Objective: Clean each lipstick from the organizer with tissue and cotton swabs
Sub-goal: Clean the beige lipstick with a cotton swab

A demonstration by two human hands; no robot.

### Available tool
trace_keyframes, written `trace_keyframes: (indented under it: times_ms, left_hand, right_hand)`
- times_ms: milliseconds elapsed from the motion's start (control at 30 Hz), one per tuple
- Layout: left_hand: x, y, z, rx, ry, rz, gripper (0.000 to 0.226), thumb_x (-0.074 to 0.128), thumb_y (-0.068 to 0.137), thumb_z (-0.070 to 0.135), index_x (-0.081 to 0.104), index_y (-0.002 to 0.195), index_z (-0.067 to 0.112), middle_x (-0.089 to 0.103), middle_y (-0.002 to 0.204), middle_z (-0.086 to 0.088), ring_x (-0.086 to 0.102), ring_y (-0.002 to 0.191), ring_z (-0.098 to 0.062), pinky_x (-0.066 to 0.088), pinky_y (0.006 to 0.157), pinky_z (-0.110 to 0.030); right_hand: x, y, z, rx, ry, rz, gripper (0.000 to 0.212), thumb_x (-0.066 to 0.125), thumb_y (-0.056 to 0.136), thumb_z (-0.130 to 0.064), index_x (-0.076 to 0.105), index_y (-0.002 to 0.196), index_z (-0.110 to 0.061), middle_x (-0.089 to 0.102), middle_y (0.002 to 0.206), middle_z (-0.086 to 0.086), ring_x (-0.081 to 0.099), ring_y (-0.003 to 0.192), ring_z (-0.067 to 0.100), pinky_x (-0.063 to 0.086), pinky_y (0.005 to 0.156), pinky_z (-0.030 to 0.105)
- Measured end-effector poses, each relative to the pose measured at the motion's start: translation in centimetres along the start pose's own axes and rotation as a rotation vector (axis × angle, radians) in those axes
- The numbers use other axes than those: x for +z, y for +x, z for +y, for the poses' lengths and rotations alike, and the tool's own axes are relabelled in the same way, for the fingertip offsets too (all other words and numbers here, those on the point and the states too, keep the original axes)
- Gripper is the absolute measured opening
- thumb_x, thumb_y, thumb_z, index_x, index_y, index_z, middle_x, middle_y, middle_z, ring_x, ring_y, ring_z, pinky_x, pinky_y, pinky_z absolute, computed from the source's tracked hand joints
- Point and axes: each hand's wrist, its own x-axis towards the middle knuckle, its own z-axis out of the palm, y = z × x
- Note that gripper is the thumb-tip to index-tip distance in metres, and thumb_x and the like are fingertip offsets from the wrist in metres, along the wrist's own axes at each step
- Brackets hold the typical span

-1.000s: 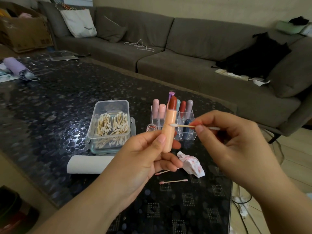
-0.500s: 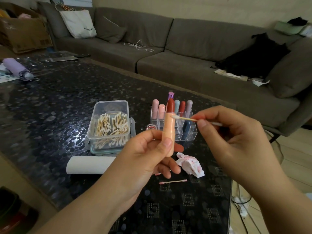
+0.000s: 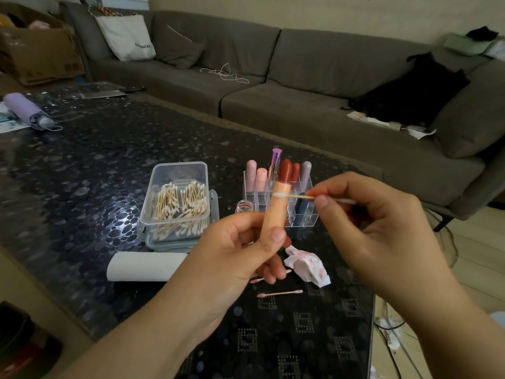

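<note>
Left hand (image 3: 240, 250): grips the peach lipstick (image 3: 276, 206) upright, thumb pressed on the front of the tube, fingers curled behind it; it has risen slightly since a second ago.
Right hand (image 3: 382, 228): pinches a cotton swab (image 3: 297, 196) between thumb and forefinger, other fingers loosely curled.
Swab tip: a second ago it sat lower on the tube; now its white head touches the tube just below the collar under the red bullet, the stick lying nearly level.
Lipstick: uncapped, red bullet showing, held above the table in front of the organizer (image 3: 308, 214).
Organizer: clear, gridded, several capped lipsticks standing in its compartments; unchanged.
Small jar (image 3: 244, 205): just beside the organizer's left side.
Swab box (image 3: 179, 203): clear tub full of swabs, left of the organizer.
Tissue roll (image 3: 142, 266): lies in front of the box.
Crumpled tissue (image 3: 308, 266): pink-stained, on the table below the hands.
Used swabs (image 3: 278, 293): two pink-tipped ones near the tissue, one partly hidden by the left fingers.
Table (image 3: 82, 173): dark, pebble-patterned glass.
Sofa (image 3: 273, 86): grey, behind the table.
</note>
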Motion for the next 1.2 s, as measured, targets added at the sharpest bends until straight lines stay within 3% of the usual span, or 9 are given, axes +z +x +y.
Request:
trace_keyframes:
  times_ms: [267, 433, 667, 1067, 1200]
  left_hand:
    - [0.24, -0.06, 0.24, -0.005, -0.116, -0.011, 0.031, 0.053, 0.076, 0.023, 0.063, 0.1, 0.006, 0.073, 0.084, -0.013, 0.067, 0.062, -0.02, 0.054, 0.056, -0.022]
    - [0.25, 0.05, 0.12, 0.023, -0.104, -0.003, 0.03, 0.059, 0.071, 0.018, 0.062, 0.098, 0.004, 0.071, 0.078, -0.01, 0.068, 0.062, -0.02, 0.054, 0.055, -0.021]
    - [0.12, 0.18, -0.15, 0.039, -0.037, 0.006, 0.026, 0.064, 0.068, 0.02, 0.069, 0.091, 0.01, 0.069, 0.072, 0.0, 0.068, 0.063, -0.017, 0.053, 0.058, -0.019]
    - [0.07, 0.09, -0.31, 0.102, 0.123, 0.112, 0.032, 0.068, 0.064, 0.027, 0.059, 0.09, 0.012, 0.07, 0.07, 0.003, 0.069, 0.065, -0.016, 0.055, 0.063, -0.024]
    - [0.1, 0.18, -0.39, 0.094, 0.109, 0.121, 0.017, 0.067, 0.076, 0.015, 0.058, 0.089, 0.009, 0.069, 0.068, 0.0, 0.066, 0.059, -0.013, 0.049, 0.055, -0.016]
  right_hand:
    - [-0.07, -0.04, -0.06, 0.006, -0.006, -0.028, 0.012, 0.058, 0.084, -0.021, 0.066, 0.081, -0.029, 0.06, 0.064, -0.004, 0.053, 0.053, 0.012, 0.037, 0.045, 0.009]
    - [-0.11, 0.1, 0.06, -0.002, -0.015, 0.053, 0.012, 0.056, 0.087, -0.021, 0.066, 0.088, -0.028, 0.06, 0.061, -0.004, 0.056, 0.059, 0.011, 0.042, 0.048, 0.013]
    - [-0.13, 0.05, 0.07, -0.003, -0.022, 0.021, 0.012, 0.057, 0.085, -0.021, 0.066, 0.085, -0.028, 0.056, 0.056, -0.004, 0.053, 0.054, 0.011, 0.037, 0.046, 0.009]
    - [0.07, -0.01, -0.17, -0.039, -0.083, 0.021, 0.011, 0.059, 0.085, -0.018, 0.067, 0.086, -0.024, 0.057, 0.055, -0.005, 0.054, 0.054, 0.008, 0.035, 0.045, 0.006]
    - [0.1, -0.09, -0.25, -0.045, -0.048, -0.001, 0.011, 0.059, 0.085, -0.018, 0.066, 0.084, -0.026, 0.055, 0.054, -0.005, 0.05, 0.048, 0.005, 0.032, 0.045, 0.004]
